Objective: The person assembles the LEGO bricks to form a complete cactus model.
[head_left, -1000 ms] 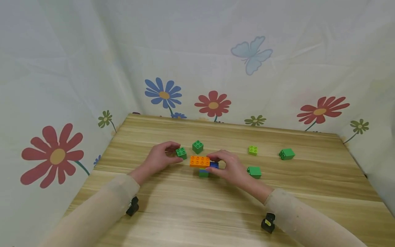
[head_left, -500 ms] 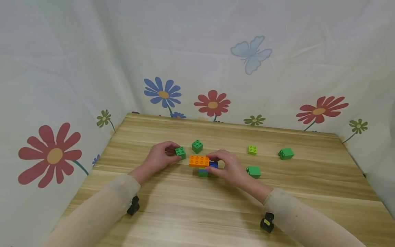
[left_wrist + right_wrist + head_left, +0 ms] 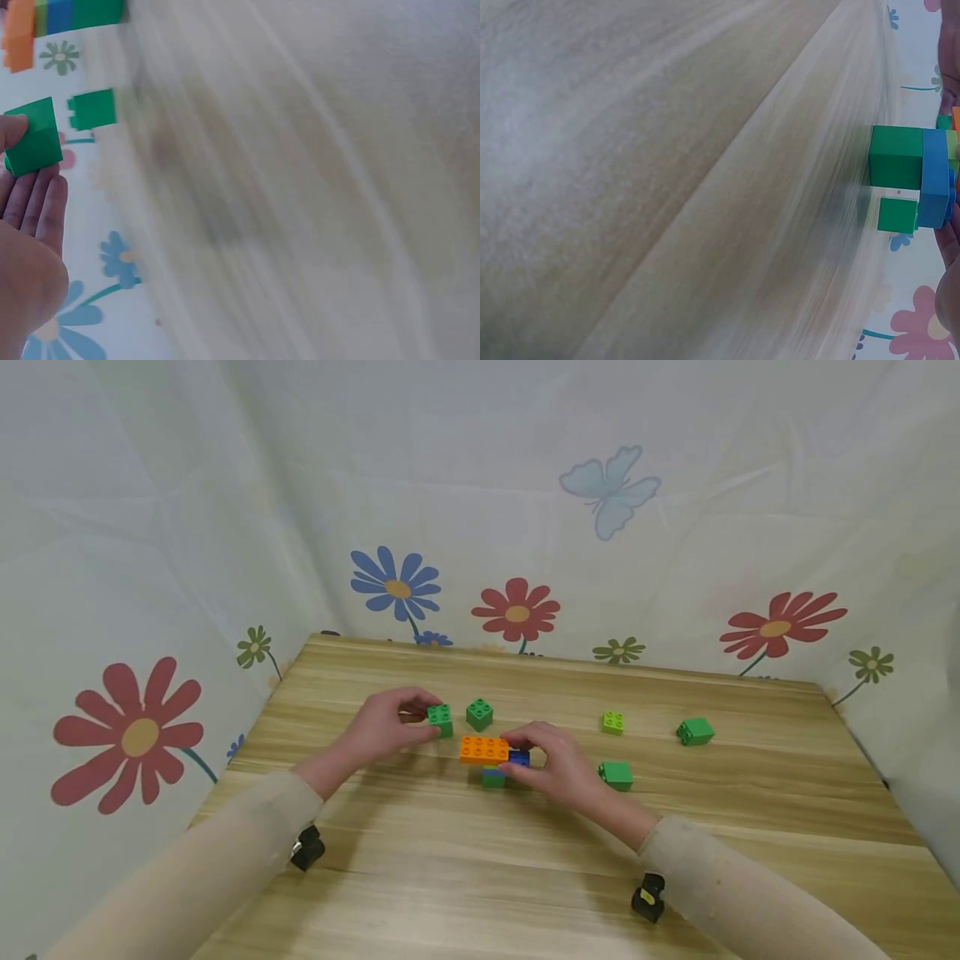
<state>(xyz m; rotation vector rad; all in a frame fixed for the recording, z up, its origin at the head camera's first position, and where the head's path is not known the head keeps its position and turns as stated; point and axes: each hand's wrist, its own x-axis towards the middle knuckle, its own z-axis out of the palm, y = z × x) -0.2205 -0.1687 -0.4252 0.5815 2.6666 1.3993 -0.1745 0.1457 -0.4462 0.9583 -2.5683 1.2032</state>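
In the head view, my left hand (image 3: 381, 727) pinches a green two-by-two brick (image 3: 440, 721) between thumb and fingers. The left wrist view shows this brick held above the table, apart from another green brick (image 3: 94, 109) standing there. My right hand (image 3: 558, 766) grips a small stack from its right side. On top of the stack is an orange two-by-four brick (image 3: 483, 750). Beneath it come a thin lime layer, a blue brick (image 3: 933, 178) and a green brick (image 3: 895, 157) at the bottom. My fingers hide part of the blue brick.
A green brick (image 3: 479, 714) stands behind the stack. A lime brick (image 3: 612, 722) and two green bricks, one farther back (image 3: 696, 732) and one nearer (image 3: 616, 776), lie to the right. A flowered curtain (image 3: 480, 510) borders the wooden table (image 3: 480, 877).
My left hand has risen slightly with the green brick, which now shows more of its near side, and the left forearm has shifted left. My right hand and the stack have stayed nearly still.
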